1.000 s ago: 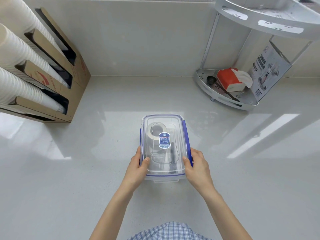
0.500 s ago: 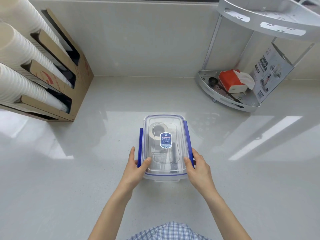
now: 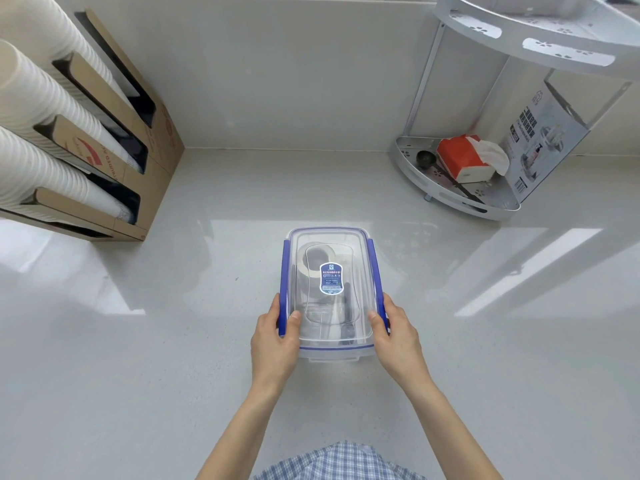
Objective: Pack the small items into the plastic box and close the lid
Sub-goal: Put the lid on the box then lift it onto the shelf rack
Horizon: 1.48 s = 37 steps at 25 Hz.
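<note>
White counter [image 3: 173,358], mid-area: clear plastic box [image 3: 331,348] with lid [image 3: 360,258] seated on top. Left hand [image 3: 275,337] grasps left blue side latch [image 3: 284,289]; right hand [image 3: 398,334] grasps right blue side latch [image 3: 376,271], thumbs on lid. Inside: tape roll [image 3: 311,268], dark small items, indistinct.

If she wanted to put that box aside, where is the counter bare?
Bare counter lies left of the plastic box, below the paper-cup carton, and right of it, in front of the corner rack. The back corners are crowded.
</note>
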Motion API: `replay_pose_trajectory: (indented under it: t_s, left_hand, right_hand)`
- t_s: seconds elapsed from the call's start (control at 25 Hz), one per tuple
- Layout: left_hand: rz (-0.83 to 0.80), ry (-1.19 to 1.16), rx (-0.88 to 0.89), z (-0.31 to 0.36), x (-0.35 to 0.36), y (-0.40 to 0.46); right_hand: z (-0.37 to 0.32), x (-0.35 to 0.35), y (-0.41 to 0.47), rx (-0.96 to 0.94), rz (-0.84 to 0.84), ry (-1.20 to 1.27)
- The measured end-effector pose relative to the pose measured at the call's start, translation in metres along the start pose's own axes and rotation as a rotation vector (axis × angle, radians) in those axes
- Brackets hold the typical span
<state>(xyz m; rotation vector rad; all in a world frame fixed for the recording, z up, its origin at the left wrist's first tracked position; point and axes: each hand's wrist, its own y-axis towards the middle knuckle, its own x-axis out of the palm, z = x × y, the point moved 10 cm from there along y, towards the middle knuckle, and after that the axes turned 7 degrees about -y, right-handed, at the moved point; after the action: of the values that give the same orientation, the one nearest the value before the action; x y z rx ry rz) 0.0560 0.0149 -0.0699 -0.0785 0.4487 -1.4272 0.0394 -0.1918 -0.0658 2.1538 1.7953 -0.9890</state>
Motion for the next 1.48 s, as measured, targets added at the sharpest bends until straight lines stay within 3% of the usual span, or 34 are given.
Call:
replay_pose_trajectory:
  t_s: [0.2,0.48,0.96,1.48]
  left_hand:
    - [-0.020,0.028,0.035,0.000,-0.003,0.003]
    - [-0.136,-0.129,-0.151,-0.013,0.001,0.008]
    - [-0.236,-0.270,-0.182,-0.002,0.010,0.000]
    - [-0.330,-0.398,0.078,0.118,0.039,0.007]
  right_hand:
    - [-0.002,-0.003,-0.001,-0.011,0.001,0.015]
    - [0.010,-0.004,-0.001,0.102,-0.070,0.149]
    - [0.006,-0.029,-0.003,0.071,-0.068,0.273]
    - [-0.064,-0.126,0.028,-0.185,-0.010,0.339]
